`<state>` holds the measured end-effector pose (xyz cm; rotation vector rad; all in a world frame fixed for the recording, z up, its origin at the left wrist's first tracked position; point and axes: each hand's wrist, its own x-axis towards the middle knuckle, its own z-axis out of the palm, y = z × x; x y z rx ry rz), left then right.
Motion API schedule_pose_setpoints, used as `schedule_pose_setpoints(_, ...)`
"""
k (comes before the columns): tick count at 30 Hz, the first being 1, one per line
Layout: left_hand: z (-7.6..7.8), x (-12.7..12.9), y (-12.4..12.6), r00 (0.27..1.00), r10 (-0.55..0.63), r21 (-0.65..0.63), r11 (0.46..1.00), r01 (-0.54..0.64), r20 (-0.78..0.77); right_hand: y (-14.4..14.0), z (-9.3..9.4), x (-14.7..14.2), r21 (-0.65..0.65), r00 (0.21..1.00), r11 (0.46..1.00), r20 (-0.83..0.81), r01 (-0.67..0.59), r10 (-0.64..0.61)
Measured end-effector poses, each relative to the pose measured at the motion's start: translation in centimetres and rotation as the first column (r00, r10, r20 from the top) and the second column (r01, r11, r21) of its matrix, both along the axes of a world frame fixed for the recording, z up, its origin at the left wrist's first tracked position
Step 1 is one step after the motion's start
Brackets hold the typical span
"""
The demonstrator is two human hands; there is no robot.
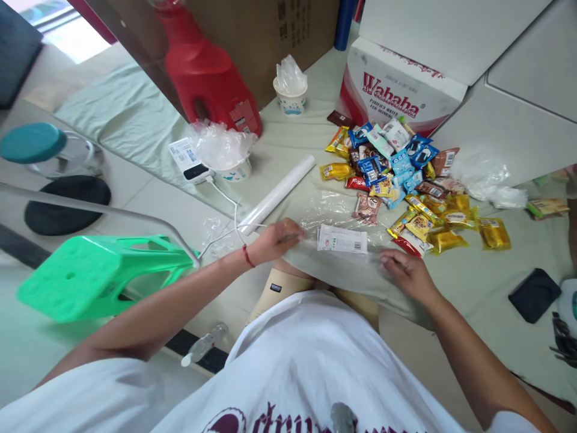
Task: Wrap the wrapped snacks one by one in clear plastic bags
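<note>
A sheet of clear plastic film [327,207] lies spread on the cloth-covered table. A few flat white packets [341,239] rest on it near its front edge. My left hand [283,238] is closed in a pinch at the film's near left corner, left of the packets. At the near right corner, my right hand [408,272] also pinches the film, just below the snack pile. A brown snack packet [366,207] sits at the film's far side. The white roll [278,193] lies slanted behind my left hand.
Several wrapped snacks [390,165] are heaped before a Wahaha carton [396,90]. Paper cups with plastic bags, one [237,170] nearer and one [291,99] farther, stand left of them. A red jug [211,78], a white device [196,171] with a cable, and a green stool [76,276] are leftward.
</note>
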<state>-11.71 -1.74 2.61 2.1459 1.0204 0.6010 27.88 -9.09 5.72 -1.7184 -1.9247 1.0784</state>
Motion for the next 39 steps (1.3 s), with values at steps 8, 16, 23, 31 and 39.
schedule_pose_setpoints(8, -1.6, 5.3, 6.5, 0.844, 0.428, 0.138, 0.904, -0.406, -0.322, 5.1, 0.3, -0.1, 0.028, 0.888, 0.998, 0.456, 0.05, -0.057)
schedule_pose_setpoints(16, 1.1, 4.1, 3.3, 0.721, 0.687, 0.393, 0.689, -0.609, -0.088, 11.6, 3.8, -5.6, 0.387, 0.809, 0.872, 0.588, -0.302, 0.019)
schedule_pose_setpoints(23, 1.5, 9.1, -1.9, 0.871, 0.267, 0.317, 0.938, -0.138, -0.412, 17.8, 0.7, -10.1, 0.015, 0.716, 0.946, 0.658, -0.325, 0.235)
schedule_pose_setpoints(31, -0.4, 10.0, -2.1, 0.828, 0.281, 0.274, 0.948, -0.161, -0.486, 13.3, 3.5, -9.0, 0.153, 0.762, 0.836, 0.519, -0.528, 0.386)
schedule_pose_setpoints(39, -2.6, 6.0, -0.8, 0.893, 0.448, 0.037, 0.894, -0.447, -0.042, 4.8, -0.9, -10.6, -0.012, 0.605, 0.722, 0.536, -0.692, 0.589)
